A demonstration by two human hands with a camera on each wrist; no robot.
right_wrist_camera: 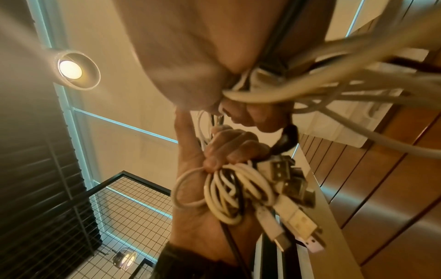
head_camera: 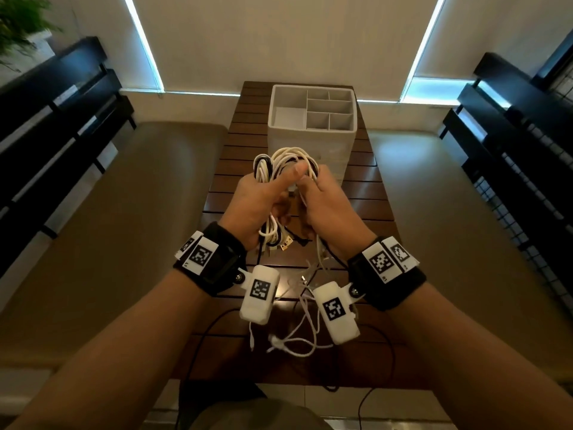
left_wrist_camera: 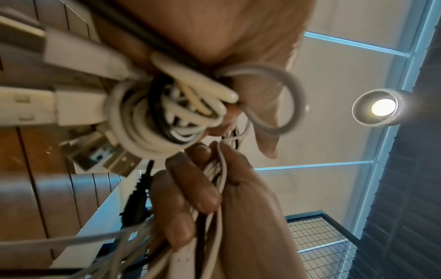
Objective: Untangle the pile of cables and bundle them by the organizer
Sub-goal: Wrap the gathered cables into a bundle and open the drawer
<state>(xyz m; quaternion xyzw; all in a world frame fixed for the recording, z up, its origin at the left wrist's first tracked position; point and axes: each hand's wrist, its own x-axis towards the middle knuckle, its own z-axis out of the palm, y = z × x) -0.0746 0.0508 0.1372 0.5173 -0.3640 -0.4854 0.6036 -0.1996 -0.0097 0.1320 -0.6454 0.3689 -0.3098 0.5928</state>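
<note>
A coiled bundle of white and black cables (head_camera: 283, 161) is held up over the wooden table, just in front of the white organizer box (head_camera: 313, 131) with its several compartments. My left hand (head_camera: 262, 197) grips the coil, thumb pressed across its top. My right hand (head_camera: 324, 198) grips cable strands right beside it. In the left wrist view the coil (left_wrist_camera: 164, 120) sits in my left palm with USB plugs (left_wrist_camera: 35, 105) sticking out, and the right hand's fingers (left_wrist_camera: 190, 188) curl round white strands. The right wrist view shows the coil (right_wrist_camera: 229, 194) and plugs (right_wrist_camera: 293, 188).
Loose white cables (head_camera: 297, 333) trail from my hands onto the slatted table (head_camera: 369, 197). A thin black cable (head_camera: 214, 324) loops near the table's front edge. Beige cushioned benches (head_camera: 124, 218) flank the table, with black railings (head_camera: 62, 119) beyond them.
</note>
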